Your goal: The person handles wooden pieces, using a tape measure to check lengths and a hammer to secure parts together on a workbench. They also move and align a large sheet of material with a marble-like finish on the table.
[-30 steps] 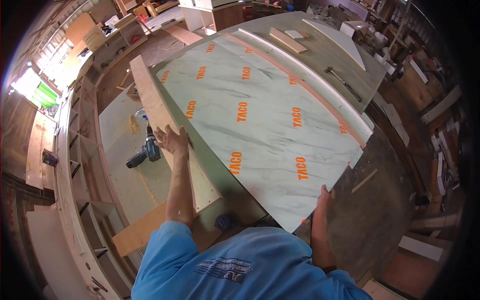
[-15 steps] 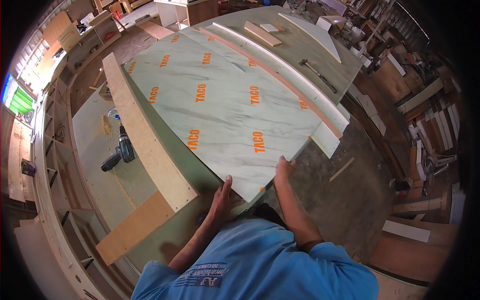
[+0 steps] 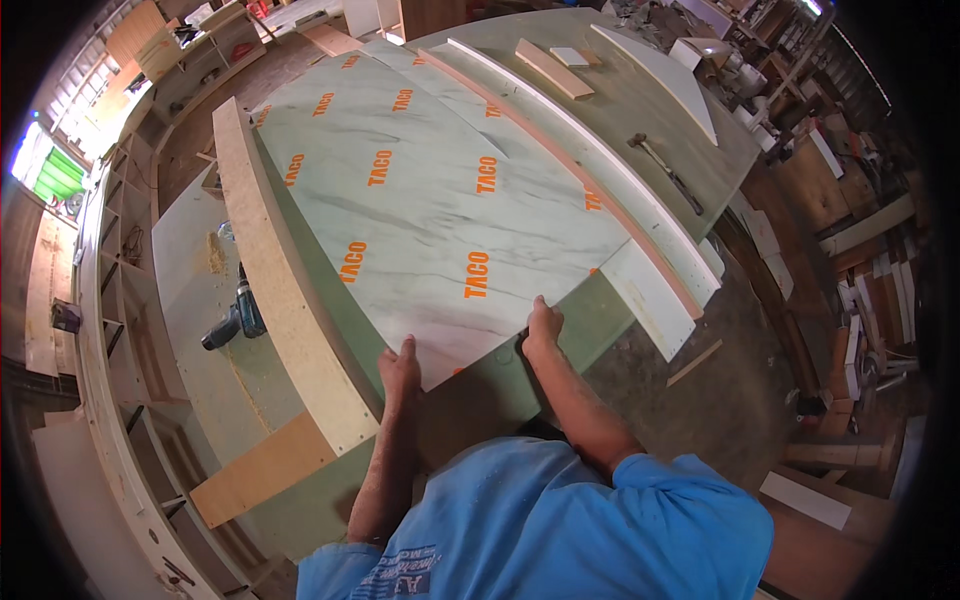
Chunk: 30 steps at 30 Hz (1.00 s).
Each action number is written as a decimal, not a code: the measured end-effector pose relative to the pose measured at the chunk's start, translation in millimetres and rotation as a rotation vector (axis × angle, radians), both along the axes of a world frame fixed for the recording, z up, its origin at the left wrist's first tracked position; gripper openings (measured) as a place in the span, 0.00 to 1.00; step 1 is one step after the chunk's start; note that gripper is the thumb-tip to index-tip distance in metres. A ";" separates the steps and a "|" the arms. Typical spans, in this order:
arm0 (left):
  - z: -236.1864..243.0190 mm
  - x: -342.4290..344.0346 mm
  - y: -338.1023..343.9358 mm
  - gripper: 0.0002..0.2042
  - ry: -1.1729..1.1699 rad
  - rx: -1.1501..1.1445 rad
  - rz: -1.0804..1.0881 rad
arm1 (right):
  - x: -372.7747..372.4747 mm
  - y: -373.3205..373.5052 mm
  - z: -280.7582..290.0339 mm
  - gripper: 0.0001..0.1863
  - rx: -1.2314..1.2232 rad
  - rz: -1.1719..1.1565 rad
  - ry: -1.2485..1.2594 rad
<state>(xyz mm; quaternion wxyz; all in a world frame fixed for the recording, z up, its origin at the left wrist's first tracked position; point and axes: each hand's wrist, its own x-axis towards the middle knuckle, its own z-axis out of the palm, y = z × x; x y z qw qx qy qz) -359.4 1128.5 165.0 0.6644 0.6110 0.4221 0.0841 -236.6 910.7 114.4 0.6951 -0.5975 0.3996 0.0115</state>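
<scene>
A large marble-patterned laminate sheet (image 3: 430, 220), pale grey-white with orange printing, lies over a green board (image 3: 590, 318). My left hand (image 3: 401, 370) grips its near left edge, thumb on top and the fingers hidden beneath. On the near right edge, my right hand (image 3: 543, 325) is closed the same way, thumb up. A strip of green board shows between the sheet's near edge and my body. Along the sheet's left runs a long curved wooden board (image 3: 290, 280) set on edge; a reddish wood strip (image 3: 570, 165) lies over its right side.
A cordless drill (image 3: 240, 313) lies left of the wooden board, near sawdust (image 3: 215, 253). Beyond the reddish strip are a white channel-like strip (image 3: 620, 170), a hammer (image 3: 665, 172) and wood offcuts (image 3: 553, 69). Shelf frames (image 3: 125, 350) stand at left; stacked timber (image 3: 870, 300) crowds the right.
The sheet has slid away from me and to the left, uncovering green board at its near edge. Both hands moved forward with it, still holding its edges. The view shifted slightly.
</scene>
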 end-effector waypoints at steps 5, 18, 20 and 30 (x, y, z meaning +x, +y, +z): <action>10.4 50.8 31.1 0.20 0.004 0.114 0.026 | 57.3 18.8 -6.3 0.21 0.137 0.066 0.032; -14.6 147.4 143.9 0.19 0.156 0.187 0.024 | 153.4 109.3 -9.6 0.22 0.268 0.124 0.036; -24.1 158.4 163.0 0.19 0.138 0.190 -0.001 | 165.0 120.3 -8.5 0.21 0.308 0.108 0.026; -8.0 206.1 194.0 0.18 0.172 0.233 -0.001 | 213.6 161.3 -13.2 0.22 0.315 0.132 0.014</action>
